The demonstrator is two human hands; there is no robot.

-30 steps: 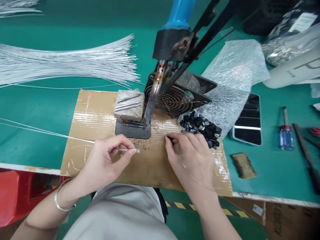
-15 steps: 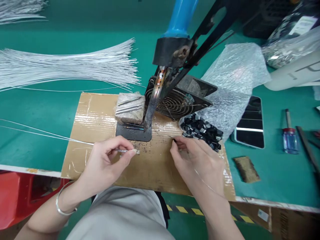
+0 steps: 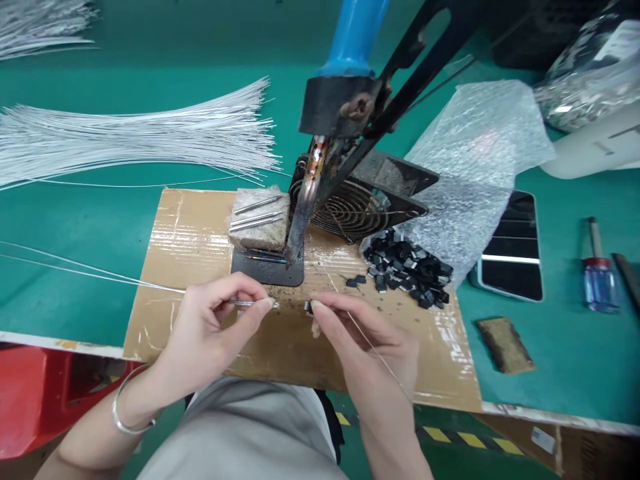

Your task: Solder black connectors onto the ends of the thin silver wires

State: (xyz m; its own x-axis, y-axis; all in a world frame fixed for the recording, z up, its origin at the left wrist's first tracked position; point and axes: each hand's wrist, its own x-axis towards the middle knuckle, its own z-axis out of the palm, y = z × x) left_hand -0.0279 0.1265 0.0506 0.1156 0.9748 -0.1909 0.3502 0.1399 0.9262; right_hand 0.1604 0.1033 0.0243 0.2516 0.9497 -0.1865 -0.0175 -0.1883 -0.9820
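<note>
Pinched between thumb and forefinger of my left hand [image 3: 210, 323]: one thin metal wire [image 3: 100, 275], its tip poking out past the fingertips over the cardboard sheet [image 3: 190, 233], the rest trailing off to the left across the green table [image 3: 100, 207].

Held at the fingertips of my right hand [image 3: 357, 340]: one small black part [image 3: 309, 306], just beside the wire tip, not touching it as far as I can see. A second thin wire crosses the back of that hand.

Items I log on the cardboard:
- black base plate [image 3: 267, 270], directly beyond both hands
- stone-like block [image 3: 260, 219] with metal pins lying on top
- soldering iron [image 3: 320, 153] with blue handle, clamped at a slant, tip resting at the plate
- fan grille [image 3: 357, 207], behind the iron
- heap of black parts [image 3: 407, 267], right of the plate, a few strays lying loose near it

Items I log on the table:
- fanned bundle of wires [image 3: 140, 137], far left
- bubble wrap [image 3: 470, 160]
- phone [image 3: 513, 250]
- screwdriver [image 3: 600, 280]
- small brown pad [image 3: 505, 337]
</note>
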